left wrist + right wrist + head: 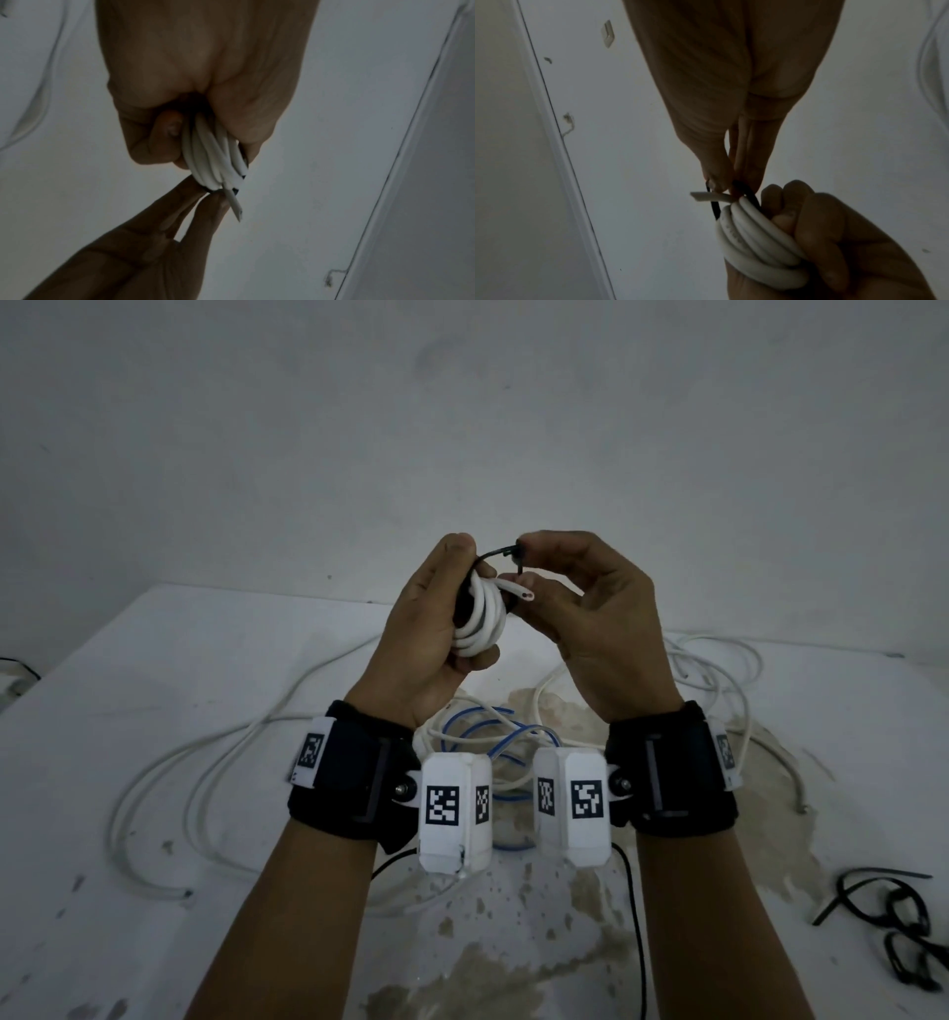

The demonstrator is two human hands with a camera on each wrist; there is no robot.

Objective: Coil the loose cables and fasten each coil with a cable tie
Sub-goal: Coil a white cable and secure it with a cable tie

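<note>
My left hand (436, 618) is raised above the table and grips a small white cable coil (480, 621), its cut end (521, 594) sticking out to the right. A black cable tie (495, 555) loops over the top of the coil. My right hand (575, 603) pinches the tie's head between thumb and fingertips. In the left wrist view the coil (213, 160) sits between fingers and palm. In the right wrist view the tie (750, 195) arches over the coil (754, 243) under the pinching fingertips (721, 180).
Loose white cables (205, 762) sprawl over the stained white table (128, 916). A blue and white cable (493, 726) lies under my wrists. Spare black cable ties (893, 916) lie at the right front. A grey wall stands behind.
</note>
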